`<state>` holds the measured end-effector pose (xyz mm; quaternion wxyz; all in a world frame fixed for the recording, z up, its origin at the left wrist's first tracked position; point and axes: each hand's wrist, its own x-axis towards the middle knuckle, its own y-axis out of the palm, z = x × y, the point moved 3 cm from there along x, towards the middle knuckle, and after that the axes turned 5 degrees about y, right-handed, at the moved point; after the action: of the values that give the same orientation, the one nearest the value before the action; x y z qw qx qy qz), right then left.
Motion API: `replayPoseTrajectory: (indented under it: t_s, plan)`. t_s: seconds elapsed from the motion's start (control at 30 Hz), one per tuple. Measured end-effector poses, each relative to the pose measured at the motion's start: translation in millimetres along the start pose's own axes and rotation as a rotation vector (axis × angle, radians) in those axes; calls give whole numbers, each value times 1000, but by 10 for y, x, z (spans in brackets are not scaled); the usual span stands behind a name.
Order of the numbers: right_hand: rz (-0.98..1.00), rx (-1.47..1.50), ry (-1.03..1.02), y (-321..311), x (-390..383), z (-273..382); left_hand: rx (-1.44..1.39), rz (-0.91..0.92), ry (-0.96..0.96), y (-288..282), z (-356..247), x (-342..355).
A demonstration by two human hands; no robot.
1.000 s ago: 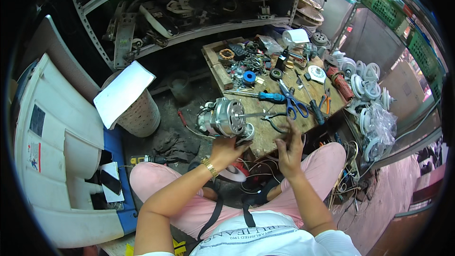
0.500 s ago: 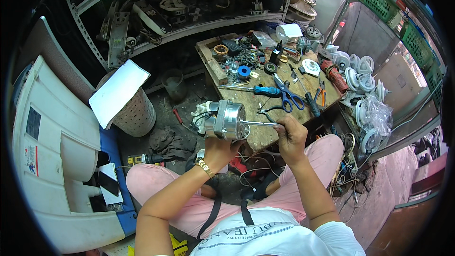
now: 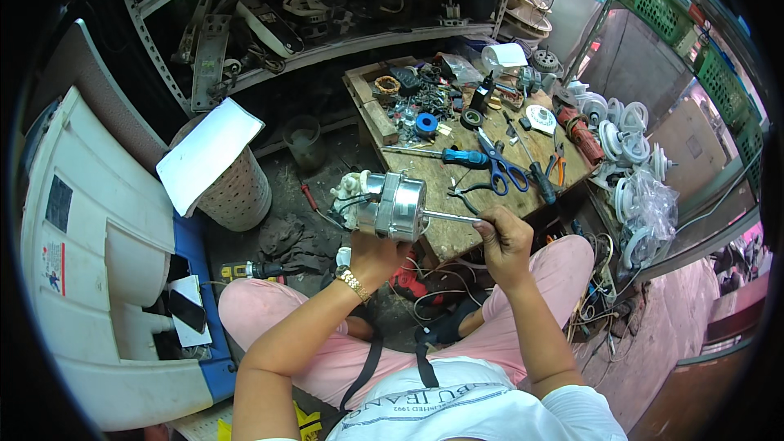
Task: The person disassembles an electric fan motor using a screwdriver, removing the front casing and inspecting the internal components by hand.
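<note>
A silver electric fan motor [image 3: 397, 206] hangs over my lap, close to the bench's near left corner. Beneath its body my left hand [image 3: 378, 256] is closed around it, with the fingers partly hidden behind the casing. A long metal shaft [image 3: 451, 216] sticks out of the motor to the right. My right hand [image 3: 507, 243] pinches the far end of that shaft between thumb and fingers. At the motor's left end sits a white plastic gearbox part [image 3: 349, 197], with dark wires running along it.
The wooden bench [image 3: 445, 233] ahead carries scissors [image 3: 502, 171], a blue-handled screwdriver [image 3: 464, 158], black-handled pliers [image 3: 472, 189], orange-handled pliers [image 3: 559, 165] and loose hardware. A perforated bin [image 3: 237, 188] and a red-handled screwdriver [image 3: 309, 198] are left of it. White plastic parts [image 3: 633, 143] crowd the right.
The motor has turned about its shaft, so its rear plastic part and wires show from another side. Both hands keep their hold. The whole view has shifted slightly.
</note>
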<state>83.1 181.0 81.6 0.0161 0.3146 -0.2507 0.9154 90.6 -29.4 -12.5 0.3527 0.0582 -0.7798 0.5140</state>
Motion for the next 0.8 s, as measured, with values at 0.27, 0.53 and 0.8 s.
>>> replayPoseTrajectory:
  t_s: [0.27, 0.53, 0.8]
  plan:
    - [-19, 14, 10, 31, -22, -31, 32, 31, -72, -14, -8, -3]
    - [107, 908, 452, 985, -374, -326, 24, 171, -70, 165, -204, 84]
    - [-94, 1119, 553, 1041, -444, -595, -126, 170, -51, -16, -303, 189]
